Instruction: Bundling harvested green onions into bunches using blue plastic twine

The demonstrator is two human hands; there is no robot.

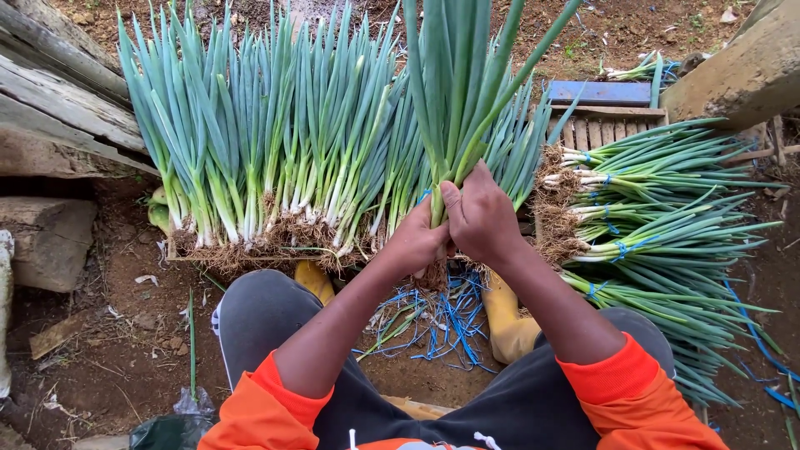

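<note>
I hold an upright bunch of green onions (pixel 463 92) in front of me, leaves pointing up and roots hanging below my fists. My left hand (pixel 414 240) and my right hand (pixel 482 215) both clasp its white stems, side by side and touching each other. Blue tie strings (pixel 437 321) lie loose on the soil just under my hands, between my yellow boots (pixel 507 321). Orange sleeves cover my upper arms.
A long row of loose green onions (pixel 275 142) leans upright at the left. Tied bundles with blue strings (pixel 650 225) lie stacked at the right on a wooden crate (pixel 605 127). Weathered planks (pixel 58 92) run along the far left. Bare soil lies all round.
</note>
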